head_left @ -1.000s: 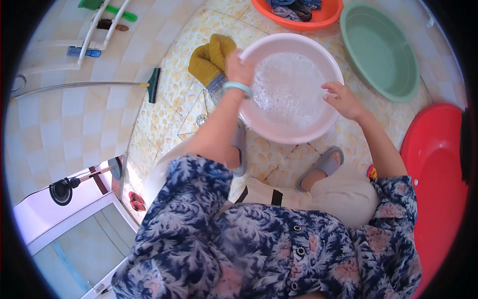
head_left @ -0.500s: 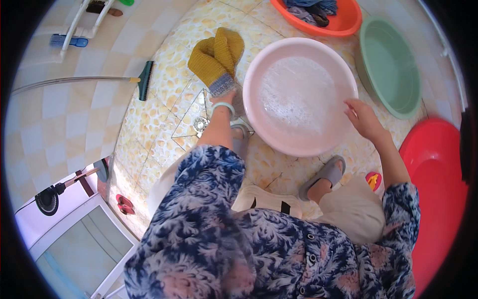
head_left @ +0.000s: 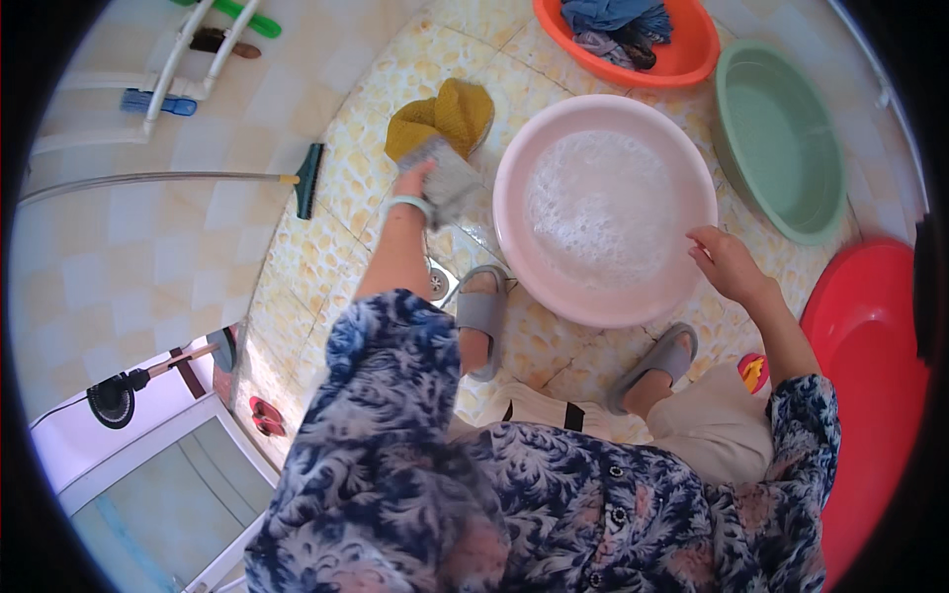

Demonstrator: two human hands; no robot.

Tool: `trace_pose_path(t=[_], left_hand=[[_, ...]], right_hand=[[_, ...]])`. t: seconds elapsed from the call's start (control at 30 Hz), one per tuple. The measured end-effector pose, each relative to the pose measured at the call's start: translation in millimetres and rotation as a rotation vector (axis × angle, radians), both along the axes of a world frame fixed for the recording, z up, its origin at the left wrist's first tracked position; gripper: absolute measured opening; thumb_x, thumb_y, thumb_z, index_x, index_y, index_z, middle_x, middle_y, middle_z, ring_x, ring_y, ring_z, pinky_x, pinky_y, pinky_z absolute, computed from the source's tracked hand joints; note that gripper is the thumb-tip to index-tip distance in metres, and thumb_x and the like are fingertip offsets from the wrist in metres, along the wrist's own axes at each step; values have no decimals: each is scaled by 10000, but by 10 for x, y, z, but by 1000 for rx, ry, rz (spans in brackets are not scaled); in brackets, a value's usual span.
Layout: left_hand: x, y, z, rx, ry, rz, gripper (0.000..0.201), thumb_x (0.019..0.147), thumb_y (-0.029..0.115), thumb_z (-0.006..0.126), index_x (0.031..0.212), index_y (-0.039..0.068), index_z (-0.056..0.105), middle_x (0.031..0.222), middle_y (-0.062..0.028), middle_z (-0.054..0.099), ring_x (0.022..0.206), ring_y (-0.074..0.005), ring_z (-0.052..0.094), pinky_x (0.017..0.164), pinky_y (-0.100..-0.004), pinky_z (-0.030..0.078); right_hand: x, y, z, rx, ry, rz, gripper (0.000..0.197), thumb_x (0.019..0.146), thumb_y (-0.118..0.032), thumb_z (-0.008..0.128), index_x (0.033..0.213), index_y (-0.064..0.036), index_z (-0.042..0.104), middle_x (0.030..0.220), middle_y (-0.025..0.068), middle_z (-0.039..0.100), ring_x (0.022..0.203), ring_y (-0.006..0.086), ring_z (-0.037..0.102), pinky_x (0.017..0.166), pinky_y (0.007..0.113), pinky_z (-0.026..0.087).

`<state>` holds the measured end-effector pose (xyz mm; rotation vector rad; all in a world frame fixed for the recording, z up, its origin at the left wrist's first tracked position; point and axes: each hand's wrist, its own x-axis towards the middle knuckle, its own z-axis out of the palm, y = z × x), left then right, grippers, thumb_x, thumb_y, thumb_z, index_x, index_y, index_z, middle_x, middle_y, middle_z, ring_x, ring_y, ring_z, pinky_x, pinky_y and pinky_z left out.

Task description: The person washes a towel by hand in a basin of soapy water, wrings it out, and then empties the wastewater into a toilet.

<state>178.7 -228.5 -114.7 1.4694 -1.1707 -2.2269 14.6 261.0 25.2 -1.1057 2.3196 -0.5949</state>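
Observation:
My left hand (head_left: 413, 186) is closed on the grey end of a knitted piece (head_left: 447, 180), which hangs over the tiled floor beside the pink basin. Beyond the hand spreads its mustard-yellow part (head_left: 445, 119), folded into lobes; whether that part touches the floor, I cannot tell. The large pink basin (head_left: 509, 252) stands in front of me with cloudy, foamy water (head_left: 598, 208) in it. At its right rim is my right hand (head_left: 733, 265), fingers loosely bent and holding nothing I can see.
An orange basin (head_left: 692, 64) with dark clothes and a green basin (head_left: 781, 138) stand behind the pink one. To the right lies a red tub (head_left: 860, 395). A squeegee (head_left: 309, 182) leans at the left wall, and a floor drain (head_left: 438, 284) is by my left slipper (head_left: 481, 314).
My left hand has shifted left in the picture. The grey part now spreads out to its right, and the mustard part bunches smaller beyond it. My right hand stays by the basin rim.

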Motion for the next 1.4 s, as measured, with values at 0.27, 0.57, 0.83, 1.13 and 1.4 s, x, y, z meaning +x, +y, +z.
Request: trace_pose_path(t=[0.27,0.57,0.83,1.13,1.4], left_hand=[[-564,-131,1958,-214,337,-285,381,841,307,549,1065,0,560,965,-134,641,827,-262,624,728,-356,525],[-267,1000,2533,-156,382,-619,406,883,283,521,1131,-38,526,991,-127,629,859,-209,623,769,-303,509],[-666,1945,1922,-36,378,-856,417,884,214,523,1243,32,414,1124,-92,558,970,-183,569,834,-300,473],[-286,2448,488,182,172,-705,371,908,202,486,1216,8,415,1116,-106,554,1011,-207,553,866,-349,457],[-333,2650,80,-1016,-340,-589,627,860,279,532,1340,-23,265,1322,-249,343,1247,-353,324,1021,-366,274]], right_hand=[[-247,53,-202,-36,53,7,212,798,-101,565,976,14,584,832,199,608,801,357,586,731,403,463],[-431,-286,-201,-153,-588,-197,459,873,-408,494,1128,-28,524,1019,197,576,816,275,602,752,418,490],[26,-630,-839,-556,-1358,-891,693,858,-584,416,1314,-72,318,1239,257,408,1111,339,477,878,482,440],[-223,-369,-1199,-1001,-1006,-1106,434,832,-146,560,1240,-39,458,1105,116,553,997,222,545,844,340,448],[33,-21,-1319,-121,63,-798,281,820,-83,492,1091,-55,564,1038,160,581,956,319,567,851,396,438]])
